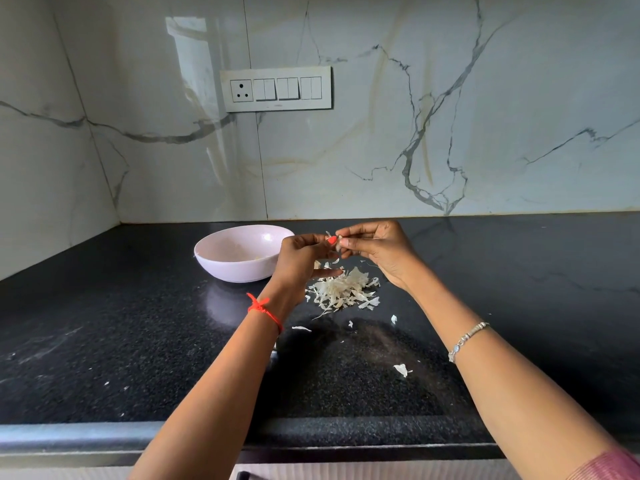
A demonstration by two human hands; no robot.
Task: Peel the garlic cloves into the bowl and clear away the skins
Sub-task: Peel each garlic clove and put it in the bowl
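Note:
A garlic clove (338,244) is held in the air between both hands, above a heap of pale skins (343,289) on the black counter. My left hand (304,259) pinches the clove with thumb and forefinger from the left. My right hand (377,247) pinches it from the right, fingers curled around it, and a bit of loose skin sticks up from the clove. A pale pink bowl (221,261) stands just left of the hands; a few peeled pieces lie inside, hard to make out.
Stray skin flakes (401,369) lie scattered nearer the counter's front edge (104,433). The black counter (121,323) meets a marble wall behind and at the left. A switch panel (276,89) sits on the back wall.

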